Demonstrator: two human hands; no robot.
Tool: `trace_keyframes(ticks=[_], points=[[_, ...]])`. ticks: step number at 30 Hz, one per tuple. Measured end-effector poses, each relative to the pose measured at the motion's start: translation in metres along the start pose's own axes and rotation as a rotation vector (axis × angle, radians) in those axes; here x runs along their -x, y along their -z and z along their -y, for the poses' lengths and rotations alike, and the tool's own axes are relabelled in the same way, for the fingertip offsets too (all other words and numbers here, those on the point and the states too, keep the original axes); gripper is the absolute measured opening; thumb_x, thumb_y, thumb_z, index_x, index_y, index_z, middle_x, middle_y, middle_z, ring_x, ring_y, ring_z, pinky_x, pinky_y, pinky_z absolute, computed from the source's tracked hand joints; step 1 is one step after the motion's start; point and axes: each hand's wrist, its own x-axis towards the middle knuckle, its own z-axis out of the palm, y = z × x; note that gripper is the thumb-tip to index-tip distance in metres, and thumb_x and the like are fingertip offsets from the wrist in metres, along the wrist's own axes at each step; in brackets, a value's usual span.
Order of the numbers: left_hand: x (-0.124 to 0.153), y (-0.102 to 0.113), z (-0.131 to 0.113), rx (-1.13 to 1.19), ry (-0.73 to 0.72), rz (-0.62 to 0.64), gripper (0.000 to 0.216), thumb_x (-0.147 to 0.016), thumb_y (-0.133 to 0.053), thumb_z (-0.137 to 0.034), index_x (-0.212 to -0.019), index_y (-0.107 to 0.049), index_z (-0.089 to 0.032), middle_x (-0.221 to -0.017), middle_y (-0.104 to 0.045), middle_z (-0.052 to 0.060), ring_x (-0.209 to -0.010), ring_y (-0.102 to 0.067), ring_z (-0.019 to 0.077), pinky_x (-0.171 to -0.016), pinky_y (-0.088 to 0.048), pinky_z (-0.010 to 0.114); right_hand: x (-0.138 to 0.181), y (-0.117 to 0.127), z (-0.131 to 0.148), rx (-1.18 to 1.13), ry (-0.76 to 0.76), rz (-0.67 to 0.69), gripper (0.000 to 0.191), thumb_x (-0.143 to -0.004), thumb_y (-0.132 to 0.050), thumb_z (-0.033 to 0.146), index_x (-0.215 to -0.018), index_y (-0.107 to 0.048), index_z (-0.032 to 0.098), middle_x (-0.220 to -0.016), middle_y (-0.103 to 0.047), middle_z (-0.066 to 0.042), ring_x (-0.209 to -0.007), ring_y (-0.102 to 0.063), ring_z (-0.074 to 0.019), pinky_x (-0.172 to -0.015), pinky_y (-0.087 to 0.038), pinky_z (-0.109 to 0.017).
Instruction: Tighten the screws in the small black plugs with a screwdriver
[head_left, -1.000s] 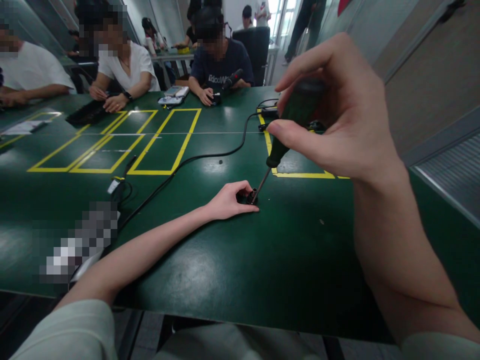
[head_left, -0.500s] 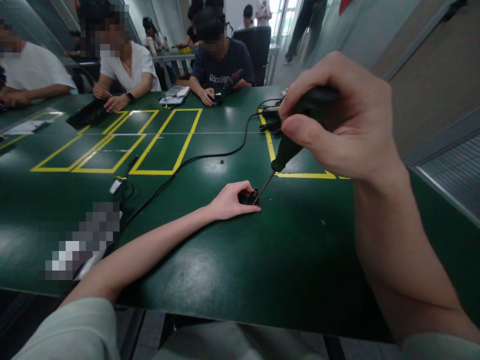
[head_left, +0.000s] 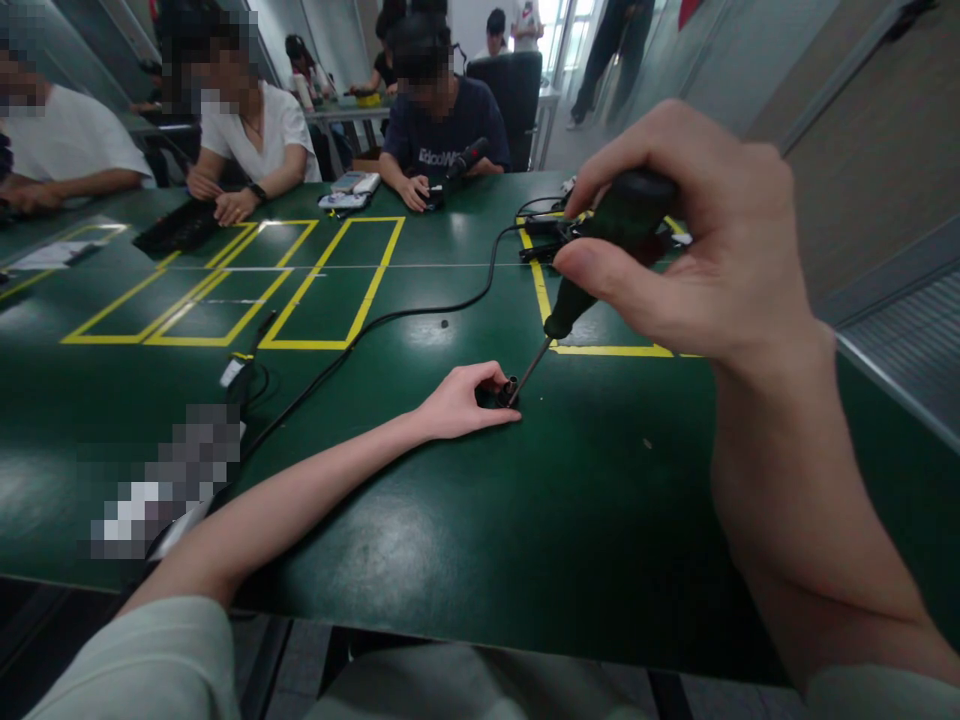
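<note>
My right hand (head_left: pixel 697 240) grips the dark handle of a screwdriver (head_left: pixel 574 300) between thumb and fingers. Its thin metal shaft slants down to the left, and the tip meets a small black part (head_left: pixel 508 394) on the green table (head_left: pixel 600 520). Resting on the tabletop, my left hand (head_left: pixel 465 402) holds that part between thumb and index finger. The part has a short round post standing up on it; its exact kind is too small to make out, and my fingers partly hide it.
A black cable (head_left: pixel 420 312) curves across the table behind my left hand. Yellow tape (head_left: pixel 307 344) marks rectangles on the surface. Several people sit across the table, one beside a black tray (head_left: pixel 180 228). Black devices (head_left: pixel 541 240) lie behind the screwdriver. A cable end with a white tag (head_left: pixel 234 372) lies left.
My right hand has turned slightly on the screwdriver handle, its fingers opening a little and the wrist shifting right. The left hand and the small black part stay in place.
</note>
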Motion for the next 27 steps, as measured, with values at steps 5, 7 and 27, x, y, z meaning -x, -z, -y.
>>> trace_keyframes(ticks=[5, 7, 27], points=[[0.0, -0.001, 0.001, -0.008, -0.007, -0.009, 0.034, -0.075, -0.087, -0.039, -0.085, -0.06, -0.019, -0.088, -0.07, 0.002, -0.083, -0.064, 0.0187, -0.082, -0.052, 0.034, 0.001, -0.003, -0.001, -0.004, 0.043, -0.029, 0.021, -0.088, -0.072, 0.035, -0.102, -0.065, 0.02, -0.088, -0.065, -0.001, -0.061, -0.049, -0.0087, -0.053, -0.038, -0.027], [0.0, -0.001, 0.002, -0.011, -0.013, -0.014, 0.035, -0.076, -0.087, -0.039, -0.084, -0.06, -0.019, -0.088, -0.07, 0.002, -0.083, -0.064, 0.0186, -0.082, -0.052, 0.034, 0.002, -0.007, -0.005, -0.005, 0.063, -0.063, 0.018, -0.088, -0.069, 0.031, -0.103, -0.063, 0.022, -0.085, -0.061, 0.001, -0.06, -0.048, -0.0077, -0.053, -0.038, -0.025], [0.0, -0.001, 0.002, -0.016, 0.0, -0.008, 0.036, -0.075, -0.088, -0.04, -0.085, -0.059, -0.019, -0.089, -0.071, 0.002, -0.083, -0.064, 0.0192, -0.084, -0.053, 0.035, 0.0, 0.004, 0.011, -0.041, -0.051, 0.068, 0.024, -0.079, -0.068, 0.026, -0.101, -0.059, 0.027, -0.097, -0.066, 0.001, -0.074, -0.059, -0.0145, -0.061, -0.048, -0.032]])
